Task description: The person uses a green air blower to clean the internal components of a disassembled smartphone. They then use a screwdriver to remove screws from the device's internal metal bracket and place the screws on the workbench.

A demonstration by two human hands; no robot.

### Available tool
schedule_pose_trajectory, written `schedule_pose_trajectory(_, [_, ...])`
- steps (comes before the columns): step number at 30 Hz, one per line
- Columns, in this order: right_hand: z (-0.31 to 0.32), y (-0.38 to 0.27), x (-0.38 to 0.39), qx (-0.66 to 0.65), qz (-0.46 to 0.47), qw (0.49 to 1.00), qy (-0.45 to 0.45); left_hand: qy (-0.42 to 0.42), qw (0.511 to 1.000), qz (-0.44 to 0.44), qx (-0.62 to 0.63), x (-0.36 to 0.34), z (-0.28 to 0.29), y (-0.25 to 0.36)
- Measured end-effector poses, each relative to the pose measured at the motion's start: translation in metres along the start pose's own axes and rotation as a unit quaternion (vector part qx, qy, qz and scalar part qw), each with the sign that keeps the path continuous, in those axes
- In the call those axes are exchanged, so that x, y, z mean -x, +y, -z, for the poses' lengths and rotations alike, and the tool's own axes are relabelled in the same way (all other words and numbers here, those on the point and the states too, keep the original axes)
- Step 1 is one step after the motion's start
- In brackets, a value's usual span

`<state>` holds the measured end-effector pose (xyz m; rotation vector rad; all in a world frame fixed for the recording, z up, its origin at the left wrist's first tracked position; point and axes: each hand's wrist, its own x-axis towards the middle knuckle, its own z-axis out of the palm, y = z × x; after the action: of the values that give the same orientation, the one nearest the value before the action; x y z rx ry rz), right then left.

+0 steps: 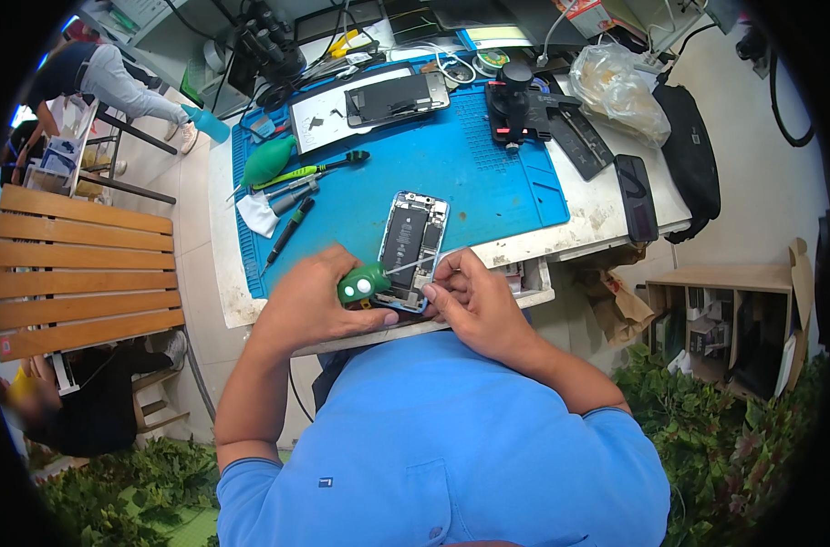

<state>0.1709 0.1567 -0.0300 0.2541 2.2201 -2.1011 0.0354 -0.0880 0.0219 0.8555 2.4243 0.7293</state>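
Blue mat [351,205] on stained white table [597,206]; slatted bench [91,281] at left. Left hand [307,296] grips green tool [360,283]; right hand [474,296] curled at phone [404,239], pinch unclear.

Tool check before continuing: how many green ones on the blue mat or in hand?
3: a bulb on the blue mat, a green-and-black tool beside it, a handheld tool in the left hand. Others may be hidden.

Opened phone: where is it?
In the head view, the opened phone is at the near edge of the blue mat, its lower end between left hand and right hand.
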Motion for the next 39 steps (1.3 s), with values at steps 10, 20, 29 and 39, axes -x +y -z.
schedule_pose_trajectory(10, [0.035, -0.008, 0.01, 0.152, 0.062, 0.981, 0.107, 0.026, 0.993, 0.032, 0.113, 0.015, 0.007, -0.009])
schedule_pose_trajectory(20, [0.068, -0.011, 0.028, 0.295, 0.115, 0.947, 0.062, 0.093, 0.99, 0.026, 0.101, 0.024, 0.018, -0.021])
schedule_pose_trajectory(29, [0.084, -0.012, 0.022, 0.374, 0.107, 0.919, 0.068, 0.098, 0.988, 0.021, 0.119, 0.026, 0.021, -0.026])
schedule_pose_trajectory(39, [0.09, 0.016, 0.018, 0.398, 0.213, 0.886, 0.106, 0.086, 0.991, 0.021, 0.102, 0.024, 0.022, -0.027])
